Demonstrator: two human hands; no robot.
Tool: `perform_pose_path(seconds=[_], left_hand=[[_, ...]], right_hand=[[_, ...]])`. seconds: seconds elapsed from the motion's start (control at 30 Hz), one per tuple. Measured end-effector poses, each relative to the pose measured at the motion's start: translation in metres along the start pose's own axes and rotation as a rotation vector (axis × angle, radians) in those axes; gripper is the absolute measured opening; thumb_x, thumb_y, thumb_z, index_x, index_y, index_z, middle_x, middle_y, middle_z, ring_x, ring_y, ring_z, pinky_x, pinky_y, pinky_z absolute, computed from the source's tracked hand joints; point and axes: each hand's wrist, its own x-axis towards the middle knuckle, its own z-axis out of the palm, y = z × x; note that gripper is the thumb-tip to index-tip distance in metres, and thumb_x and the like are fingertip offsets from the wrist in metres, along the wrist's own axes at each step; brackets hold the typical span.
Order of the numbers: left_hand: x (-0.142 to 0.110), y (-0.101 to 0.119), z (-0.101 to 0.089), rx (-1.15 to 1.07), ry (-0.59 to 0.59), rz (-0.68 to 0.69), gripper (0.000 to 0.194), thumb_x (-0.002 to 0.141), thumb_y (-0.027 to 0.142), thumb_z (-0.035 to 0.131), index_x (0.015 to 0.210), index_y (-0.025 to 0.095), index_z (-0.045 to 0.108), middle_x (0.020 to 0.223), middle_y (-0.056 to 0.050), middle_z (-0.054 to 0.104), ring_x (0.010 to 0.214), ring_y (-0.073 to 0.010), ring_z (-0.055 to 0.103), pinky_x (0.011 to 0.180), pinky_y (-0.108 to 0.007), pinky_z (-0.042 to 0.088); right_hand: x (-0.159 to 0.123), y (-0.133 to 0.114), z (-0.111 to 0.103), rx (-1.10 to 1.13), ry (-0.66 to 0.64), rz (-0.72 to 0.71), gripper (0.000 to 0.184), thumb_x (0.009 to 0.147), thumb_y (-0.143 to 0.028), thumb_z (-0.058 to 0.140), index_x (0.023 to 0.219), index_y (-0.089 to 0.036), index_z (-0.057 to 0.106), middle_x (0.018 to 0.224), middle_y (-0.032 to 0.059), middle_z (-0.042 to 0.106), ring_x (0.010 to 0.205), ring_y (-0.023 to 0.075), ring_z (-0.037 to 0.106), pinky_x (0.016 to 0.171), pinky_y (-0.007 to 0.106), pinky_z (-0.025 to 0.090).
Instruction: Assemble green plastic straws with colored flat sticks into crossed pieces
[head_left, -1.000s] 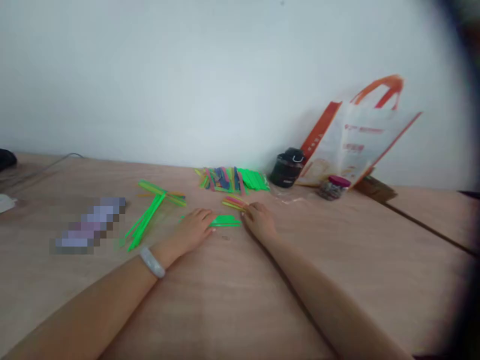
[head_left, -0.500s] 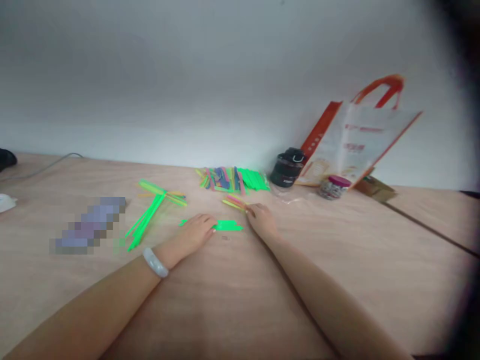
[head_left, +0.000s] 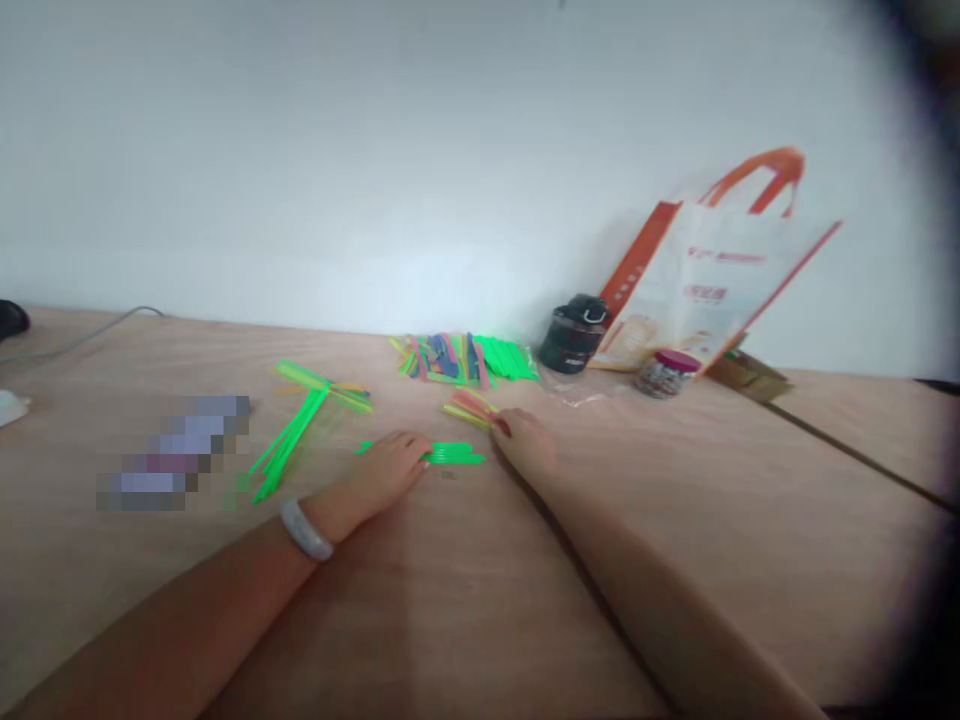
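Observation:
My left hand [head_left: 391, 467] lies over a flat row of bright green sticks [head_left: 457, 454] on the table, its fingers curled down on them. Their ends stick out on both sides of the hand. Between the fingertips of my right hand [head_left: 523, 440] is a small bunch of pink and yellow sticks [head_left: 471, 408], slightly fanned and pointing left. The far side of its fingers is hidden. To the left lies a loose pile of long green sticks [head_left: 294, 440], with yellow and orange sticks [head_left: 351, 396] across its top.
Along the wall lies a clear bag of many-coloured sticks [head_left: 457, 360]. Right of it stand a dark bottle [head_left: 574, 335], a jar with a red lid [head_left: 669, 374], a white and orange tote bag [head_left: 720, 270] and a cardboard box [head_left: 750, 378]. A blurred-out flat object [head_left: 176, 452] lies left.
The pink and yellow sticks at my right fingertips have spread a little and tilted. My left hand stays on the green sticks. The view has shifted only slightly and looks brighter on the wall.

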Motion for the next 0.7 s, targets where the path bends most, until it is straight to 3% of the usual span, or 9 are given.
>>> perform_pose_path(seconds=[0.4, 0.7], left_hand=[[-0.0018, 0.0002, 0.0000, 0.009, -0.004, 0.002, 0.012, 0.089, 0.026, 0.045, 0.093, 0.018, 0.053, 0.097, -0.006, 0.059, 0.093, -0.0196, 0.054, 0.084, -0.036, 0.045], [-0.0016, 0.0020, 0.0032, 0.006, 0.052, 0.043, 0.018, 0.087, 0.030, 0.049, 0.097, 0.018, 0.058, 0.123, -0.010, 0.050, 0.114, -0.0226, 0.045, 0.096, -0.041, 0.040]], right_hand=[[-0.0004, -0.0005, 0.0004, 0.049, 0.022, 0.029, 0.011, 0.078, -0.019, 0.049, 0.079, -0.016, 0.060, 0.084, 0.0075, 0.061, 0.080, 0.0172, 0.053, 0.071, 0.026, 0.039], [-0.0010, -0.0036, -0.0037, 0.209, 0.087, 0.075, 0.014, 0.077, -0.017, 0.047, 0.078, -0.016, 0.060, 0.085, 0.0072, 0.061, 0.079, 0.0167, 0.054, 0.072, 0.027, 0.040]])
